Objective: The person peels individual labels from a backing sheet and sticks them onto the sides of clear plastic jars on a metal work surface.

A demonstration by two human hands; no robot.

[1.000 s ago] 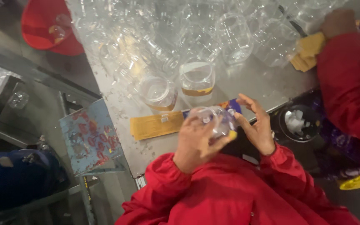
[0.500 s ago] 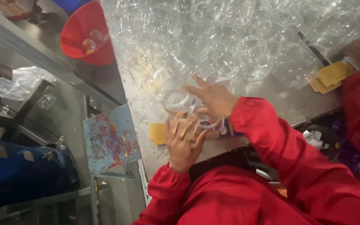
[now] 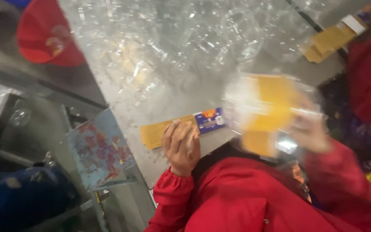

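My left hand (image 3: 181,146) lies flat on the near end of a yellow label strip (image 3: 157,133) with a blue printed end, which rests on the grey table (image 3: 151,107). My right hand (image 3: 312,133) holds up a clear plastic jar (image 3: 271,111) with a yellow label on it. The jar is close to the camera and heavily blurred. Both my sleeves are red.
A heap of clear plastic jars (image 3: 172,43) covers the back of the table. A stack of yellow labels (image 3: 329,41) lies at the far right beside another person's red sleeve (image 3: 370,81). A red cap (image 3: 48,38) shows at upper left, and a worn blue-and-red panel (image 3: 99,148) hangs off the table's left edge.
My right hand, which was reaching into the jar heap, has pulled back to the right holding a labelled jar. My left hand has settled onto the label strip.
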